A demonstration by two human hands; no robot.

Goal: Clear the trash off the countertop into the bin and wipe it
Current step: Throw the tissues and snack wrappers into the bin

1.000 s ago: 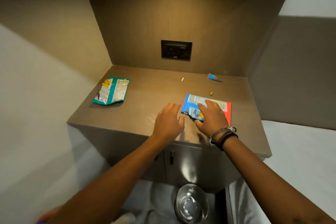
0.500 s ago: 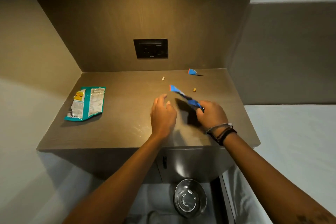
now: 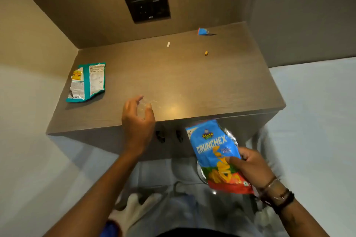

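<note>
A: Blue foil, thin and crinkly: the chip bag [image 3: 215, 152] hangs off the near right side of the desk [image 3: 192, 82], below its front edge. The right hand [image 3: 252, 167] has its grip closed on the bag's lower half, thumb across the printed face.

B: How does it handle, in your view?

A: Very light and floppy, I'd say, and it looks empty. The film is probably slick, so a pinch near an edge or a crumple into the palm would likely hold better than a flat touch. It cannot break.

B: And the bin?

A: A shiny rim [image 3: 200, 173] shows just behind the bag, low on the floor. It is mostly hidden, so I cannot tell for sure that it is the bin.

B: The left hand [image 3: 137, 119]?

A: Its grip is loose, fingers curled and holding nothing, over the desk's near edge.

B: What else lies there?

A: A teal bag [image 3: 87, 82] at the left, a small blue scrap [image 3: 202, 31] far right, a white bit [image 3: 168, 44] and an orange bit [image 3: 206, 53] toward the far side. The crumbs likely need a fingertip pinch or a sweep.
</note>
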